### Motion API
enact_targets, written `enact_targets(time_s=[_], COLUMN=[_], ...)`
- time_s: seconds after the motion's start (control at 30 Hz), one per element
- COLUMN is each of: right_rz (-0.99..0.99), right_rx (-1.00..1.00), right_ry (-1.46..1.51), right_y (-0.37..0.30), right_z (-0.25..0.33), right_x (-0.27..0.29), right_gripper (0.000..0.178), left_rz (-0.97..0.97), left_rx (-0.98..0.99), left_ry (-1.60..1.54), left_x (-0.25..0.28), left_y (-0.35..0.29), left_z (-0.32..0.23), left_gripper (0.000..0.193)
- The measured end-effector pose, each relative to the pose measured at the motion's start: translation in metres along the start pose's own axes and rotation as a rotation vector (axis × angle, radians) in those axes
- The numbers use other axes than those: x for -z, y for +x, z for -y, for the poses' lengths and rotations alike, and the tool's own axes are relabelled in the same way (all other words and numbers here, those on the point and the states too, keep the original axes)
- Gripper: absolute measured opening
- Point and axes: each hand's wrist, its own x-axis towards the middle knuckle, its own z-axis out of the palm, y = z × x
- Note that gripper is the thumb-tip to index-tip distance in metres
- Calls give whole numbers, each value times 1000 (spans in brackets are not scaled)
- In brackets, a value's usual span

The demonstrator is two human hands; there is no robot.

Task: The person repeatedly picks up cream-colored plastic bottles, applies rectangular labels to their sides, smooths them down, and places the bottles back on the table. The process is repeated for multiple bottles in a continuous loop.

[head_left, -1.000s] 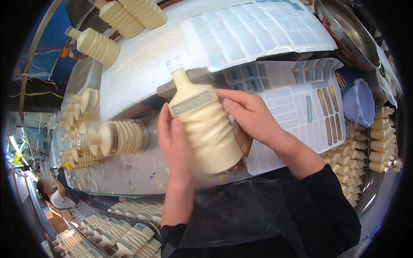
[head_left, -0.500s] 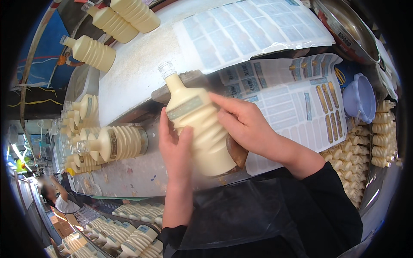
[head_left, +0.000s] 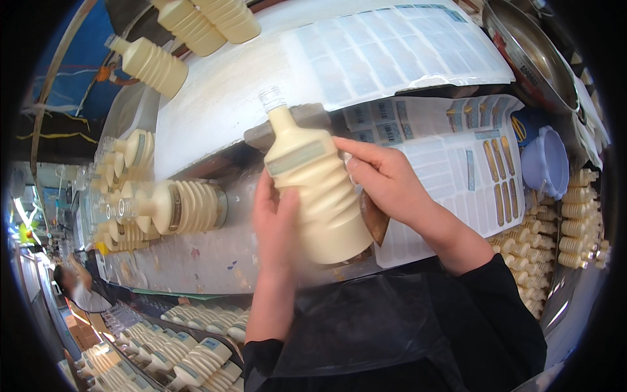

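Note:
A cream-coloured bottle (head_left: 320, 196) with spiral ribs and a clear threaded neck lies tilted before me, its neck pointing away. Across its shoulder runs a grey-green label strip (head_left: 300, 157). My left hand (head_left: 277, 215) grips the bottle's left side, thumb on the ribs; it is slightly blurred. The fingers of my right hand (head_left: 379, 173) press on the shoulder near the label's right end. Under the bottle shows a brown wooden support (head_left: 373, 219), with a grey block (head_left: 261, 134) behind the neck. A label sheet (head_left: 431, 176), partly used, lies right of my hands.
More label sheets (head_left: 392, 52) cover the white board at the back. Labelled bottles (head_left: 196, 206) lie stacked at left, and others (head_left: 157, 68) stand at the back left. A lavender bucket (head_left: 545, 163) and a metal basin (head_left: 529, 49) are at right. Another person (head_left: 85, 287) is far left.
The view has shifted slightly, so most things appear a little to the right. Both hands stay on the bottle, the right fingers still by the label's right end.

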Motion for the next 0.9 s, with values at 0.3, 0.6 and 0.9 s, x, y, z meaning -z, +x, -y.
enact_targets(time_s=[0.3,0.6,0.9], right_rz=[-48,48,13], right_rx=[-72,-129,-135], right_ry=[-92,-53,-16], right_y=[21,46,47], right_z=[-1,4,0], right_x=[4,-5,-9], right_gripper=[32,28,25], left_rz=[-123,-132,-144], left_rx=[-102,-23,-27], left_ry=[225,-108,-140], left_x=[-1,5,4], left_y=[-3,28,31], left_z=[-11,-8,-2], left_gripper=[63,26,23])
